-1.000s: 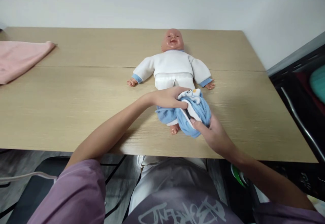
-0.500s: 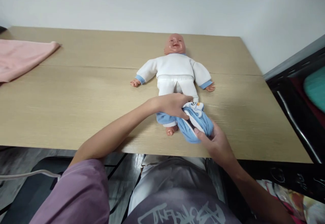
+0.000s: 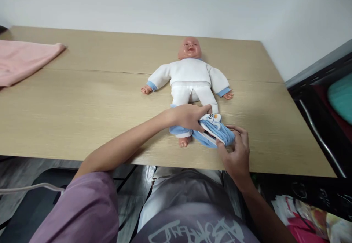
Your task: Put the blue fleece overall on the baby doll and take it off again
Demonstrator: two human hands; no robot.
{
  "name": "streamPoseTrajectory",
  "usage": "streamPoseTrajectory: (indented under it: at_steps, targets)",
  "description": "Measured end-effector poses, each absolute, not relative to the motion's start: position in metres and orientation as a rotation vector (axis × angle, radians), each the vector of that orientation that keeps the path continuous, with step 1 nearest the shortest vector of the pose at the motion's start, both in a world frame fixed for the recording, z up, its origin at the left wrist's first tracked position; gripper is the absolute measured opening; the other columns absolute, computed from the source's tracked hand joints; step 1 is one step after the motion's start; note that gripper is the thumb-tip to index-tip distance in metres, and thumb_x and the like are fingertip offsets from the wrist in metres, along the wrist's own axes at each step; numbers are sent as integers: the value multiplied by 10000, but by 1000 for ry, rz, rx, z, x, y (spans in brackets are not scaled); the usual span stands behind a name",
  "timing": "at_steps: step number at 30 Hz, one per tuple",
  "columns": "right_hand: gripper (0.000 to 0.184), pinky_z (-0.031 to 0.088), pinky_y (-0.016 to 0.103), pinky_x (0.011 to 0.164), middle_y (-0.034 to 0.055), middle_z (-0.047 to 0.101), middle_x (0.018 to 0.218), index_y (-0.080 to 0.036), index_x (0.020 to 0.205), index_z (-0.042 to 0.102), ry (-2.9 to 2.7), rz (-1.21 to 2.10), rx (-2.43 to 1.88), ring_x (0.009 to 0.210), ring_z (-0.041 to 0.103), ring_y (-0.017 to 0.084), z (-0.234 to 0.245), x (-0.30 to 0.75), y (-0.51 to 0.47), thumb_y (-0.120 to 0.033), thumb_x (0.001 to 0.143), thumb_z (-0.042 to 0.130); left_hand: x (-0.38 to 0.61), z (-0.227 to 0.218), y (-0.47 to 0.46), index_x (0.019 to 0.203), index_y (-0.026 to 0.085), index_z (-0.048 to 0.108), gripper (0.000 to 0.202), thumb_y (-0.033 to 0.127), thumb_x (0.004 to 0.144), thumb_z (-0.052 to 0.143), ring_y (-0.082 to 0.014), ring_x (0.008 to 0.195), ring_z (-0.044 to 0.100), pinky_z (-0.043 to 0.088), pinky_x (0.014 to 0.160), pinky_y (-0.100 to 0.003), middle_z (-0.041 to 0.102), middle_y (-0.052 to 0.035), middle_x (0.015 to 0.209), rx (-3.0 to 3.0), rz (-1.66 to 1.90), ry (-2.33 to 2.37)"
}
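A baby doll [image 3: 190, 68] in a white top with blue cuffs and white trousers lies on its back on the table, head away from me. Blue fleecy pants [image 3: 220, 133] with white trim and a cartoon face patch are bunched at its lower legs. One bare foot pokes out of the leg opening on the left. The foot on the right is hidden. My left hand [image 3: 189, 117] is closed on the upper edge of the pants beside the doll's leg. My right hand [image 3: 238, 149] grips the bunched cloth at the right, thumb at its opening.
Pink cloth [image 3: 24, 61] lies on the table [image 3: 96, 103] at the far left. To the right stands a black rack [image 3: 316, 125] with a teal item on it. Plastic bags [image 3: 305, 217] are at the lower right, and a dark chair [image 3: 35, 202] is at the lower left.
My right hand has shifted slightly up and right, and its fingers now wrap over the cloth's outer end. The bunched leg looks flatter. My left hand has barely moved.
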State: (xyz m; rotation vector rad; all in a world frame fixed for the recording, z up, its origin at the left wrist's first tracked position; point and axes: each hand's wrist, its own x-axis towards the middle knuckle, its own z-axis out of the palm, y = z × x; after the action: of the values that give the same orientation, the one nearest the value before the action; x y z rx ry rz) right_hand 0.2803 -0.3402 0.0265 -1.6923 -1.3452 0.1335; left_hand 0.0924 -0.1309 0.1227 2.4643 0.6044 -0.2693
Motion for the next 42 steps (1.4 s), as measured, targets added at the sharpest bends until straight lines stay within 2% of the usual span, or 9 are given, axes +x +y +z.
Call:
streamPoseTrajectory:
  at_steps: [5,11,15,22,24,30,36,38,42]
  targets:
    - [306,736,478,1030,129,901,1297,-244,1309,804,-1082,664,-1663,1170,867,349,21,274,-340,-396,1044,789,91,119,-128,1576,189,515,685,389,992,813,-340,1134,797,556,963,-396,815,-122,1261,2454,-249,575]
    - [442,743,521,1177,134,912,1448,-274,1457,780,-951,929,-1543,1328,879,355,25,262,-334,-532,1100,811,82,107,-113,1338,248,473,586,471,894,783,-321,1102,771,593,938,-408,743,-78,1197,2199,-38,445]
    - [452,707,567,1257,154,885,1472,-275,1445,734,-965,876,-1555,1401,849,365,24,258,-327,-458,1040,813,77,103,-107,1303,278,456,564,468,877,775,-313,1229,760,627,1023,-403,713,-89,1314,2070,95,341]
    - [588,716,448,1200,113,841,1457,-307,1448,590,-963,826,-1428,1365,846,291,28,275,-309,-360,942,887,76,109,-109,1399,223,519,646,517,892,790,-345,1290,758,611,1082,-424,733,-140,1376,2092,114,361]
    - [585,708,438,1189,92,839,1436,-315,1435,617,-1018,838,-1403,1329,844,280,35,284,-302,-380,936,916,74,115,-107,1366,216,565,594,539,920,787,-344,1288,760,598,1081,-417,757,-141,1373,2127,103,372]
    - [256,679,498,1085,33,843,1143,-314,1203,802,-1383,860,-1506,1100,801,309,60,322,-279,-378,976,901,67,128,-96,1188,232,665,341,438,938,770,-289,1150,775,579,982,-372,836,-71,1240,2116,91,291]
    - [374,659,548,1204,87,805,1318,-287,1187,850,-1786,746,-1401,1284,782,370,79,353,-248,-379,866,1017,66,123,-96,1211,239,688,349,364,905,801,-263,1038,755,574,945,-372,837,-43,1151,2128,55,304]
    - [440,661,570,1232,93,804,1331,-287,1221,853,-1852,748,-1382,1312,779,387,81,357,-242,-429,855,1053,64,123,-99,1242,251,688,371,336,902,809,-282,1060,762,584,991,-396,840,-52,1168,2192,15,324]
    - [402,667,575,1245,96,812,1377,-310,1220,878,-1927,831,-1356,1368,777,404,82,364,-240,-579,962,1028,50,126,-106,1317,253,722,469,397,916,920,-371,1315,724,474,1324,-522,818,-90,1248,2496,65,470]
